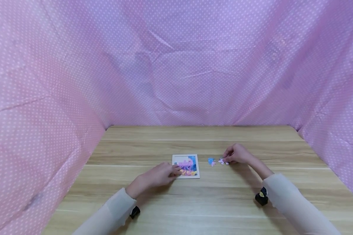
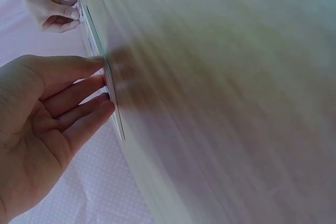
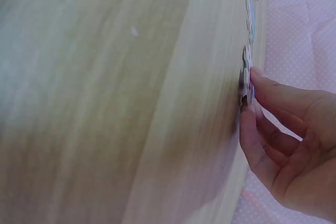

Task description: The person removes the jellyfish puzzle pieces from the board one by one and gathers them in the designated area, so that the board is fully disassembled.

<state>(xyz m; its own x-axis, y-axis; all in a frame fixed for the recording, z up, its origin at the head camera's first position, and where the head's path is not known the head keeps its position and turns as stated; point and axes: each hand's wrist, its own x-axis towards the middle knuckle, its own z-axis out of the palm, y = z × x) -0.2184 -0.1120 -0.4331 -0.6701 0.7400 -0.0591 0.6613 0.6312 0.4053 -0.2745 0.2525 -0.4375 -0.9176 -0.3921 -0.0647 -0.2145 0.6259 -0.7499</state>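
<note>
Lying flat on the counter (image 1: 176, 209), a little left of its middle and well in from the far edge, a picture-puzzle tray (image 1: 180, 159) holds a mostly filled pink, blue and yellow scene; towards its far left corner a pale patch shows no picture. The left hand (image 1: 159, 174) reaches in at the tray's near left corner, its fingers loosely extended and touching it – neither clenched nor closed round anything – probably so the tray does not slide. Just to the right of the tray, a blue-and-pink loose piece (image 1: 210, 161) lies on the counter, apart from the tray's right edge and seemingly set there to be within easy reach. Beside it, further towards the counter's right edge, the right hand (image 1: 236, 154) pinches a knobbed puzzle piece (image 1: 222, 162) between thumb and finger; the tip grip likely suits so thin a thing, though I cannot tell whether a second piece lies under or against it. Pale sleeves (image 1: 294, 202) come in from the near side, with a small black device (image 1: 261, 196) at each wrist – presumably the wrist cameras. Past the counter's far edge and on both sides hangs pink dotted cloth (image 1: 179, 81), perhaps to screen off the surroundings.
</note>
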